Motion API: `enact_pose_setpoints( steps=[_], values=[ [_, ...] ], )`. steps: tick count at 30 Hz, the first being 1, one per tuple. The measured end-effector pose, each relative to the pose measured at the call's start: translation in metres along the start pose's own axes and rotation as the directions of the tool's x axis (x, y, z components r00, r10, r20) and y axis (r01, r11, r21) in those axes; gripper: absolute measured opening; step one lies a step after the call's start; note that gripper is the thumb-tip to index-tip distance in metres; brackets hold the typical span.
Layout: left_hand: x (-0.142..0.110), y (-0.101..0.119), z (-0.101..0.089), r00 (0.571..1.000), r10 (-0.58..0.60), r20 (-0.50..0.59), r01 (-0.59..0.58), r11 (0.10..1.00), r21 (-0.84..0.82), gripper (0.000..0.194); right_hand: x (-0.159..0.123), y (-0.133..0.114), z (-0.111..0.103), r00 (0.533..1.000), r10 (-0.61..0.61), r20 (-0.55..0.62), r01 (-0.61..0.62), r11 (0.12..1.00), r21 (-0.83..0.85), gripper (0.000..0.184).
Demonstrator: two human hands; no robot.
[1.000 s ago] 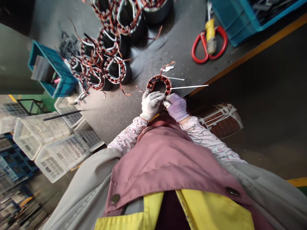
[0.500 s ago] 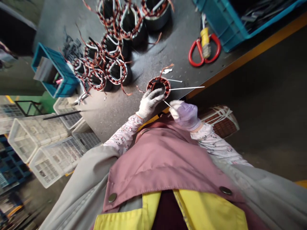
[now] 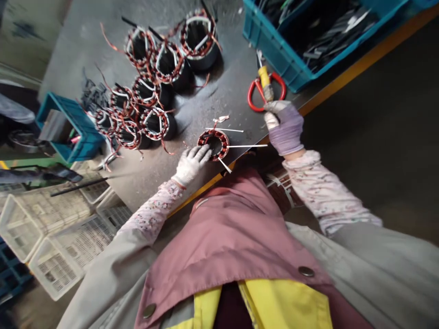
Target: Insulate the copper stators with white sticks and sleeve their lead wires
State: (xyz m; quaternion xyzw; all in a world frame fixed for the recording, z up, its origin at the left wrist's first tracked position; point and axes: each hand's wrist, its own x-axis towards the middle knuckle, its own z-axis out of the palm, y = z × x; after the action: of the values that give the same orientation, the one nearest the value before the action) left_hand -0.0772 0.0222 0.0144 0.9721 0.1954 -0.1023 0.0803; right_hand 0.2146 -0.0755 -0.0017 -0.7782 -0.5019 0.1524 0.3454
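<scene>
My left hand (image 3: 191, 165) in a white knit glove lies with its fingers on the rim and bore of a copper-wound motor stator (image 3: 213, 144). Several white slot strips stick out of this stator, one long strip (image 3: 247, 146) to the right and a short one (image 3: 224, 165) toward me. Copper leads (image 3: 221, 119) rise from its far side. My right hand (image 3: 284, 128), in a purple glove over white, sits apart from the stator. Its fingertips are at the lower edge of red-handled scissors (image 3: 265, 93) on the bench.
Several wound stators (image 3: 154, 82) stand in a group on the dark metal bench (image 3: 226, 96). A blue crate of dark parts (image 3: 274, 45) sits at the far right, a small blue crate (image 3: 65, 125) at left. White plastic crates (image 3: 44, 242) are stacked on the floor.
My right hand has moved away from the stator to the scissors, and a short white strip now sticks out of the stator. The view has swung, bringing more of the blue crate into sight.
</scene>
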Motion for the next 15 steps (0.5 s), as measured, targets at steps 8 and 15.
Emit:
enact_pose_setpoints(
  steps=[8, 15],
  values=[
    [0.009, -0.031, 0.002, 0.987, 0.091, 0.132, -0.080, 0.993, -0.087, 0.040, 0.027, 0.052, 0.043, 0.689, -0.419, 0.592, 0.497, 0.867, 0.036, 0.032],
    [-0.013, 0.002, 0.021, 0.976, -0.219, 0.003, 0.216, 0.961, -0.171, 0.037, -0.017, 0.062, 0.020, 0.677, -0.419, 0.605, 0.536, 0.844, -0.015, 0.063]
  ],
)
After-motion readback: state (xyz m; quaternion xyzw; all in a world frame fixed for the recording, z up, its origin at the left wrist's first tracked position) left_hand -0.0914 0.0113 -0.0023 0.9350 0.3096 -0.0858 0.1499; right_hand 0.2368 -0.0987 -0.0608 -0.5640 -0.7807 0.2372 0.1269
